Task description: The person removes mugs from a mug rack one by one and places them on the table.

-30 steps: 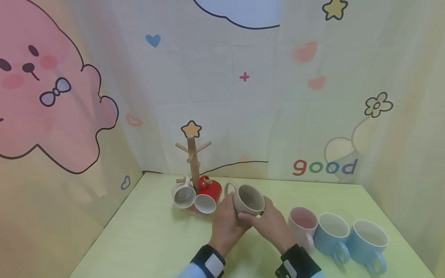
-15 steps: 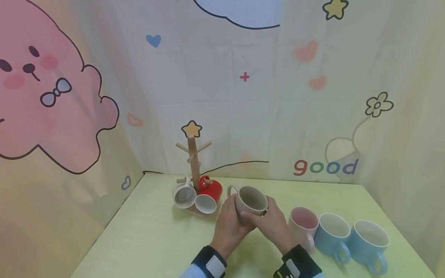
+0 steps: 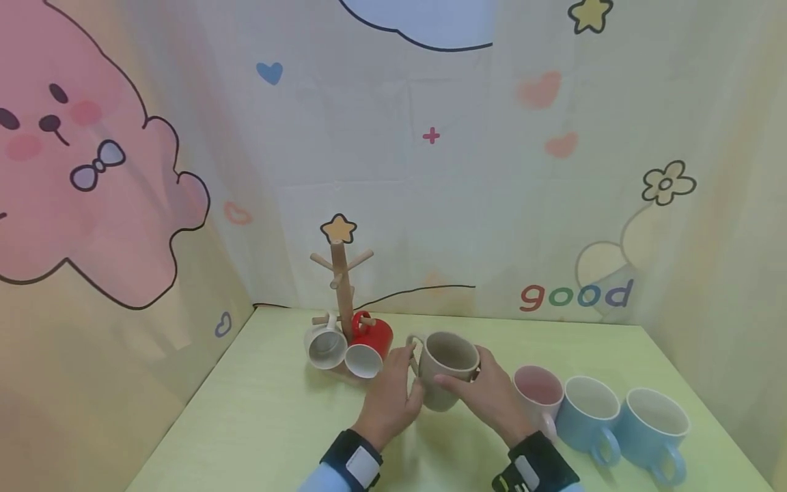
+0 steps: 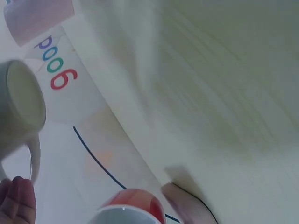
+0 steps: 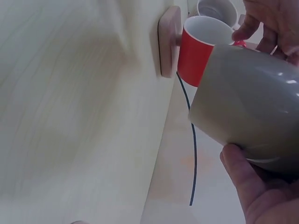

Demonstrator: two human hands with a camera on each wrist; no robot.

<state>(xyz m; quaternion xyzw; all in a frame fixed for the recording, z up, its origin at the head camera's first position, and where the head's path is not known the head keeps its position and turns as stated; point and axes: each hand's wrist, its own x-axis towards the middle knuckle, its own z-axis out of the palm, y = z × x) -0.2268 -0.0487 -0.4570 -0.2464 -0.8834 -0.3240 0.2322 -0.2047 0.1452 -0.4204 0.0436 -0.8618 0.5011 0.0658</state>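
A grey-beige mug point(image 3: 439, 396) is held upright over the table, its handle turned left. My right hand point(image 3: 494, 396) grips it from the right, thumb across the near side. On the other side, my left hand point(image 3: 389, 395) has its fingertips right at the handle, thumb apart from the fingers. The left wrist view shows those fingertips point(image 4: 21, 198) beside the handle. In the right wrist view the mug point(image 5: 247, 102) hides part of the left hand point(image 5: 278, 21). Behind the left hand stands a wooden mug tree point(image 3: 341, 294) bearing a white mug point(image 3: 313, 333) and a red mug point(image 3: 380, 335).
To the right of my right hand, a pink mug point(image 3: 522, 403) and two light-blue mugs point(image 3: 574, 424) stand in a row on the pale table point(image 3: 258, 410), handles toward me. The tree's upper pegs point(image 3: 361, 258) carry no mugs. A printed curtain point(image 3: 369, 137) closes off the back.
The grey-beige mug has shifted slightly right and come more upright. My left hand has loosened from its body and moved left to the handle; my right hand keeps its grip.
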